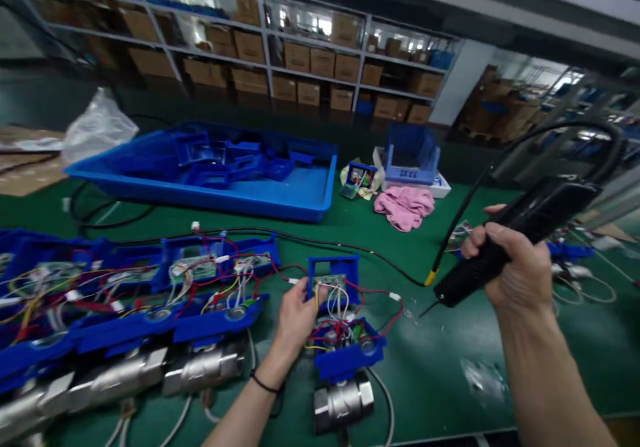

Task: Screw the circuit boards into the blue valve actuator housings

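My left hand (295, 317) rests against the left side of an open blue valve unit (345, 330), fingers pinching its wires by the small circuit board. The unit has red, white and yellow wires and a metal valve body (344, 401) below. My right hand (510, 267) is wrapped round a black soldering tool (505, 247), held up to the right of the unit with its thin tip (425, 308) pointing down-left, apart from the unit. A black cable loops from the tool's back end.
Several similar blue wired units (150, 293) with metal valves lie in a row at the left. A large blue tray (210, 173) with blue housings sits behind. A pink cloth (405, 207), a small blue bin (411, 157) and a plastic bag (97, 127) lie farther back. Shelves of cardboard boxes stand beyond.
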